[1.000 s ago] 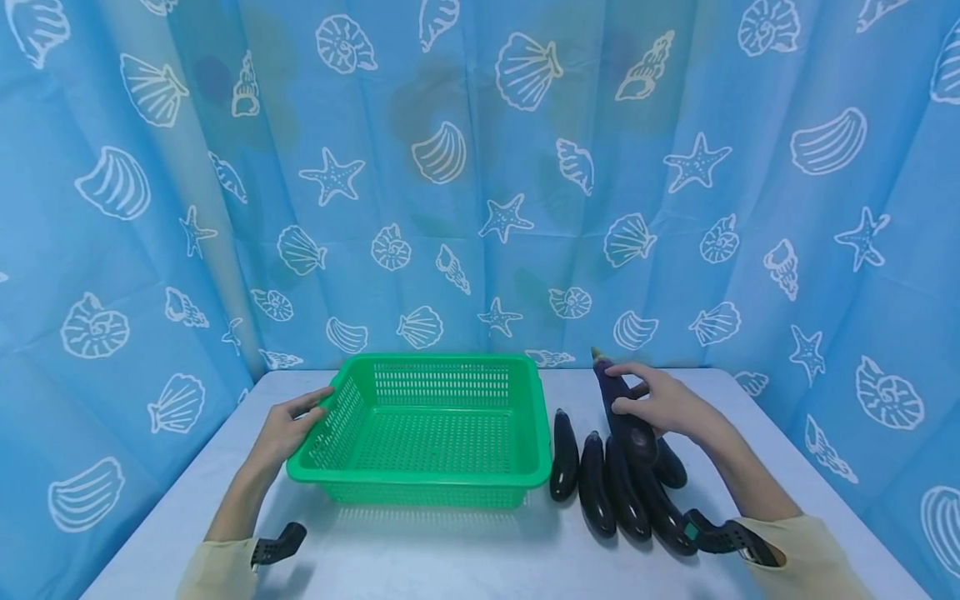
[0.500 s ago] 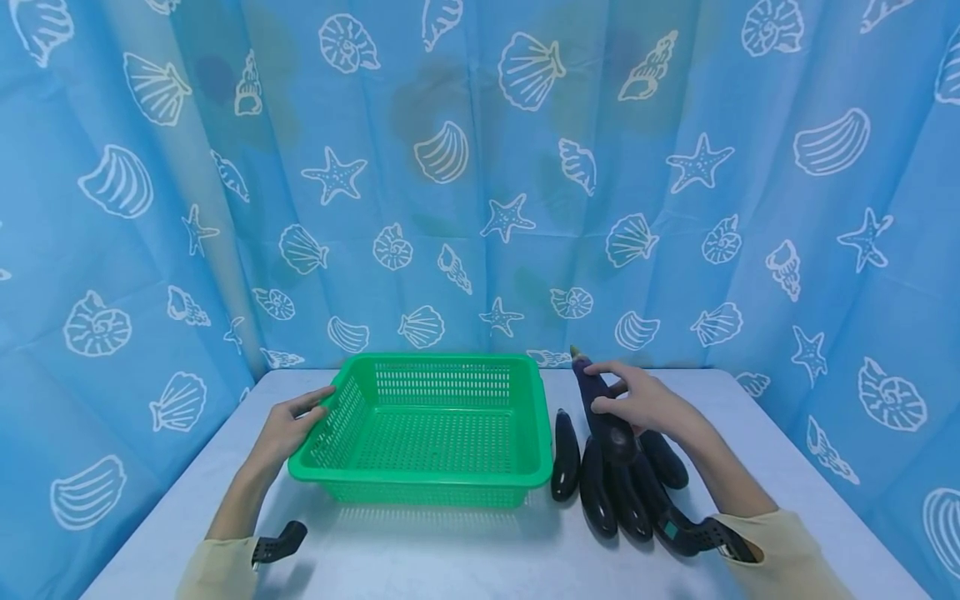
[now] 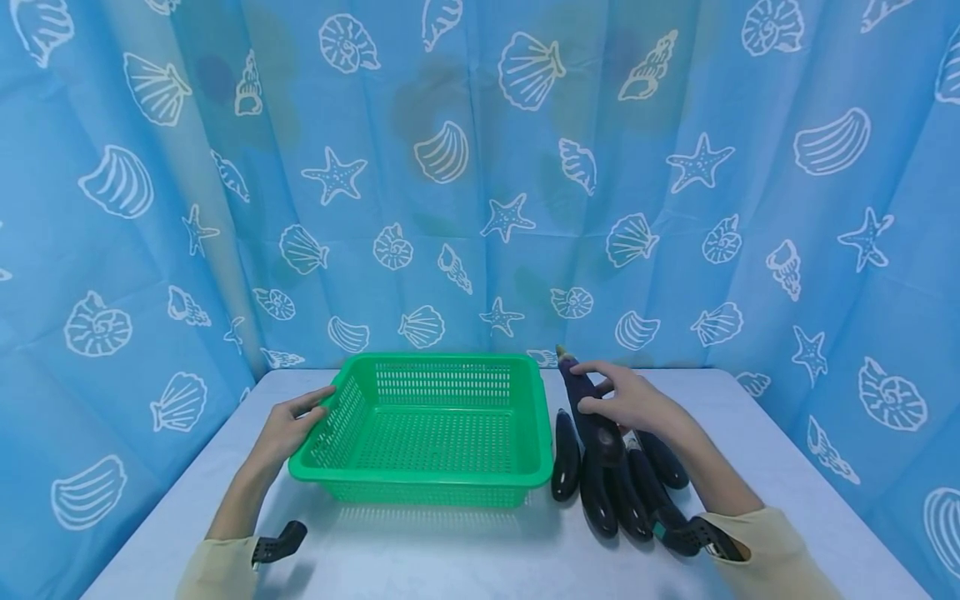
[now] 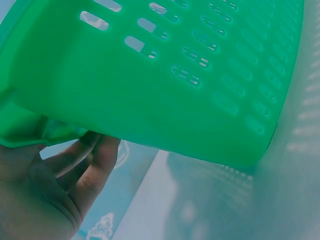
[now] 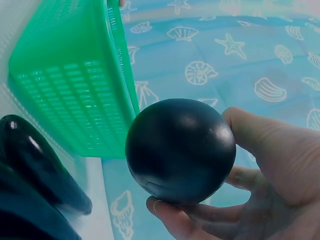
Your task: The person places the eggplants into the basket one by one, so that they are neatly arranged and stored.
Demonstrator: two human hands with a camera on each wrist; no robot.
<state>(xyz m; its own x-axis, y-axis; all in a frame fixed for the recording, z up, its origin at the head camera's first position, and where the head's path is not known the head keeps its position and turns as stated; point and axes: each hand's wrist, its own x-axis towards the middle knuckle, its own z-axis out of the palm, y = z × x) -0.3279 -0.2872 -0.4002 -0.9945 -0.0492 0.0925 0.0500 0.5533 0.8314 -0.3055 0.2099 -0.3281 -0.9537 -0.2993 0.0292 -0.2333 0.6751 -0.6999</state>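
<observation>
My right hand (image 3: 637, 404) grips a long dark purple eggplant (image 3: 581, 392) around its middle, with the green stem end pointing toward the curtain. In the right wrist view the round blunt end of that eggplant (image 5: 180, 150) faces the camera, fingers and thumb on either side. It is held over several more glossy eggplants (image 3: 600, 492) lying side by side on the table. At the left, my left hand (image 3: 288, 425) holds the side rim of a green perforated plastic basket (image 3: 420, 477). The left wrist view has those fingers (image 4: 95, 170) at the rim, their tips partly hidden.
One eggplant (image 3: 565, 458) lies close along the basket's right side. Another eggplant (image 3: 660, 458) lies partly behind my right forearm. The white table (image 3: 420, 558) ends at a blue curtain (image 3: 480, 208) with white shell and starfish prints.
My right hand has moved left with the eggplant, from over the right part of the row toward the basket. The left hand and basket have stayed in place.
</observation>
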